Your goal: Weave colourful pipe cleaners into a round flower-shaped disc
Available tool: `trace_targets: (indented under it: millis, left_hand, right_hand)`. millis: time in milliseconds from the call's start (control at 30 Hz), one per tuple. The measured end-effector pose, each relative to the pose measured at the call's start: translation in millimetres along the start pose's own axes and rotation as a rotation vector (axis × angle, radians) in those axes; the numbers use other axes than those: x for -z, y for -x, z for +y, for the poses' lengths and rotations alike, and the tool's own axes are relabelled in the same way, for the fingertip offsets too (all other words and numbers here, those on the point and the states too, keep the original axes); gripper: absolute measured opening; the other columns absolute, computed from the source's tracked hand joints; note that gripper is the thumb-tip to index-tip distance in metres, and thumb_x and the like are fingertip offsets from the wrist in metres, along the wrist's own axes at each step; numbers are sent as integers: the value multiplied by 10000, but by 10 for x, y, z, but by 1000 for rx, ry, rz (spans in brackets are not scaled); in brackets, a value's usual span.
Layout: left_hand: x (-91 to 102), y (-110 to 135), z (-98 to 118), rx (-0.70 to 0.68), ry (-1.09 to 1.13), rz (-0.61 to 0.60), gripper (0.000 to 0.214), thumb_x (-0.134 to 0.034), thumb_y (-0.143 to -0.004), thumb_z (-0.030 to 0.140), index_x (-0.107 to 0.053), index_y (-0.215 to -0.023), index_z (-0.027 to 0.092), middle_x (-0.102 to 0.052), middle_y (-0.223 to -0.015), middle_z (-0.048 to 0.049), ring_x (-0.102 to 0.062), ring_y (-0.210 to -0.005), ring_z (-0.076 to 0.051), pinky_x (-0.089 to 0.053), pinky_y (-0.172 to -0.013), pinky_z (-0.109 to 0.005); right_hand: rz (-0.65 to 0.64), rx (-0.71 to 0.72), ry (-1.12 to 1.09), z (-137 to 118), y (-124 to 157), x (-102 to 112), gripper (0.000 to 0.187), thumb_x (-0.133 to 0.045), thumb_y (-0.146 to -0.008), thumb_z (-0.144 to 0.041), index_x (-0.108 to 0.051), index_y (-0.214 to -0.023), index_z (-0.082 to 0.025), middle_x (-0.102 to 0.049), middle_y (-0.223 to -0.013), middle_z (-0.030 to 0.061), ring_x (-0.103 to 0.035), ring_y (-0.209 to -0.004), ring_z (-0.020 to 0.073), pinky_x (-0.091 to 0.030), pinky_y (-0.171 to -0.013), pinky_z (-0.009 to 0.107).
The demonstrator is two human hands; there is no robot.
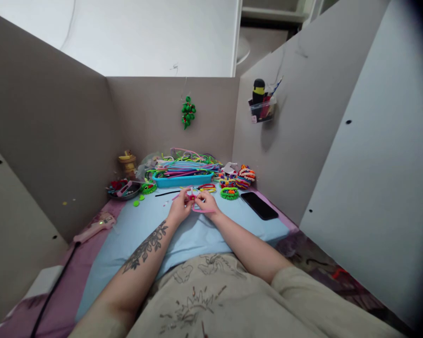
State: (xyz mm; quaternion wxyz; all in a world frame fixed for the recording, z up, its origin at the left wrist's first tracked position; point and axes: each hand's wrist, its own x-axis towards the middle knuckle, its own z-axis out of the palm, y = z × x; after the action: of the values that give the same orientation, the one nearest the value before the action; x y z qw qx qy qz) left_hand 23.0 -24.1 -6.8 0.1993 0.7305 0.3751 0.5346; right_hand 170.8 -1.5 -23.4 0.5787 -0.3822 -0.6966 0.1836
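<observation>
My left hand [179,207] and my right hand [207,203] meet over the blue cloth [134,239], fingers pinched round a small pink pipe-cleaner piece [192,198]. It has a red and yellowish middle; its exact shape is partly hidden by the fingers. A loose pink strand [202,211] runs below my right fingers towards the wrist. Just beyond my hands lie red-and-yellow-handled pliers or scissors [207,187]. A black pipe cleaner [167,193] lies to the left of them. Green finished-looking fuzzy pieces sit on both sides, one [229,193] on the right and another [148,188] on the left.
A blue tray [183,181] heaped with coloured pipe cleaners stands at the back. A phone [259,205] lies right. A dark bowl [132,191] and a pink corded glue gun [96,228] are left. Grey panels enclose three sides; a clear holder [262,111] hangs right.
</observation>
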Motion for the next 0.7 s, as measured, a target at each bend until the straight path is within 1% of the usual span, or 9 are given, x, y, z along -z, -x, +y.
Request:
trace_targets:
  millis: [133,233,333,400,467,567,633,700]
  left_hand:
    - [-16,-22,6,21,61,-6,497,-627,-709,197,-490,-1186,202,-527,-641,46,-540,-612,-132,-438,-641,-253]
    - [-21,-49,-4,60,109,7,468,-645,-702,224,-505,-1148,191,-537,-636,45,-549,-601,-130,-441,-617,-249]
    - [-8,-77,-30,117,143,74,472,-658,-699,251,-489,-1133,178,-510,-595,62,-531,-558,-120,-414,-575,-235]
    - [8,-93,-55,158,168,129,493,-650,-711,267,-454,-1154,172,-499,-585,70,-526,-549,-118,-399,-556,-228]
    - [21,-106,-83,191,197,168,500,-645,-717,278,-436,-1159,172,-510,-595,66,-535,-560,-118,-398,-555,-225]
    - [23,-118,-120,222,243,191,487,-653,-705,287,-452,-1135,176,-528,-608,59,-550,-573,-119,-406,-561,-225]
    - [13,-120,-129,233,270,181,467,-655,-699,295,-473,-1114,178,-537,-611,55,-556,-574,-120,-409,-558,-226]
    - [4,-118,-119,238,289,163,455,-652,-701,301,-484,-1106,179,-551,-619,50,-565,-579,-121,-412,-559,-226]
  right_hand:
    - [-7,-3,1,31,-12,-19,164,-557,-702,-192,-523,-542,-196,-503,-641,-17,-504,-673,146,-435,-674,282]
    - [1,-3,8,28,-10,-8,154,-558,-721,-219,-547,-569,-198,-516,-649,-9,-513,-686,153,-443,-678,284]
    - [3,15,15,-2,12,2,59,-559,-718,-196,-617,-732,-196,-569,-766,18,-534,-743,160,-456,-706,288]
    - [-29,46,17,-33,38,-6,201,-554,-700,-149,-627,-881,-197,-598,-875,34,-546,-768,158,-466,-718,292]
    - [-94,91,19,-69,67,-23,279,-558,-685,-113,-626,-938,-208,-622,-915,34,-557,-768,158,-473,-728,300]
    - [-185,159,24,-118,98,-48,205,-588,-697,-116,-649,-858,-227,-655,-866,22,-581,-810,174,-470,-790,327]
    - [-195,183,26,-139,107,-57,134,-596,-722,-138,-654,-804,-226,-667,-840,28,-592,-848,188,-459,-836,353]
    - [-176,185,23,-152,111,-59,94,-594,-741,-150,-653,-767,-218,-676,-838,41,-600,-860,197,-454,-854,371]
